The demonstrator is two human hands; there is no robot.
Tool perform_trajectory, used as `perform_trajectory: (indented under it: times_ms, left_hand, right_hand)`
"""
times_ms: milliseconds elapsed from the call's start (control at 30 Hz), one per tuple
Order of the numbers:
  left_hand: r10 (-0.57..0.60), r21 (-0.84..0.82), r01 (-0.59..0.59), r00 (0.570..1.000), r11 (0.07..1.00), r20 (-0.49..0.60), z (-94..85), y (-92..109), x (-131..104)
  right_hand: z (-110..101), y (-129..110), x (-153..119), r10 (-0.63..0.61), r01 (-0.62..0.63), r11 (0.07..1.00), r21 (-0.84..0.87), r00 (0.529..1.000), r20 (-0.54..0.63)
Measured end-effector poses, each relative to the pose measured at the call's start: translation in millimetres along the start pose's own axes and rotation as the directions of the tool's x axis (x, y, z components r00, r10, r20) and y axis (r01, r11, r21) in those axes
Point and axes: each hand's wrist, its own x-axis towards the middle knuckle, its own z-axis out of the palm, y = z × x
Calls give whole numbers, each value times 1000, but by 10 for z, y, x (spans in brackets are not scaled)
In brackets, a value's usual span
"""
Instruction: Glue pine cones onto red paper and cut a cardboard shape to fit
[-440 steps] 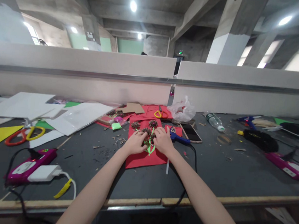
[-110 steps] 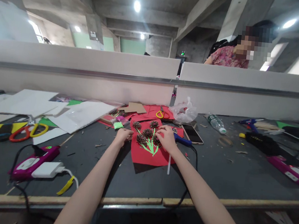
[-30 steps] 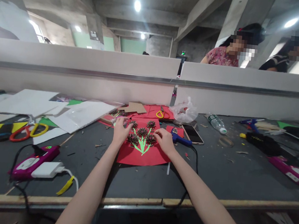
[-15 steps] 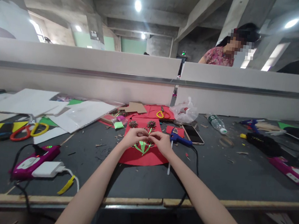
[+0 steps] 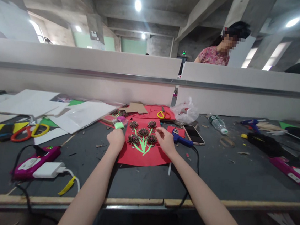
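On a red paper sheet (image 5: 134, 158) lie several dark brown pine cones (image 5: 143, 132), set like flower heads above light-green clay stems and leaves (image 5: 143, 146). My left hand (image 5: 116, 138) is curled at the sheet's left edge, against a lump of bright green clay (image 5: 119, 125); its fingertips are mostly hidden. At the sheet's right side, my right hand (image 5: 165, 139) hovers beside the pine cones, fingers loosely bent and apart, with nothing visible in them. A blue glue gun (image 5: 183, 140) lies just right of that hand.
A phone (image 5: 195, 135), plastic bag (image 5: 185, 111) and bottle (image 5: 217, 124) stand behind to the right. Yellow-handled scissors (image 5: 161, 114) rest on red paper at the back. Left are orange-and-yellow scissors (image 5: 30, 132), white sheets (image 5: 82, 114) and a purple power strip (image 5: 36, 163). Beyond the partition is a person (image 5: 215, 55).
My hands have parted from over the pine cones. The left moved left to the green clay; the right shifted slightly right. More of the pine cones now shows.
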Motion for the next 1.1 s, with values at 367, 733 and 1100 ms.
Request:
perform_trajectory:
  times_ms: [367,733,1100]
  left_hand:
    - [668,-57,-713,623,699,407,226,233,-145]
    - [623,-42,-685,634,728,459,285,198,-168]
    - [633,27,-703,656,711,412,195,209,-149]
  right_hand:
    - [2,-24,-2,-15,15,999,-52,1000,5]
    - [20,17,-1,-30,32,998,-50,999,26]
    - [6,10,0,-34,36,997,-73,999,20]
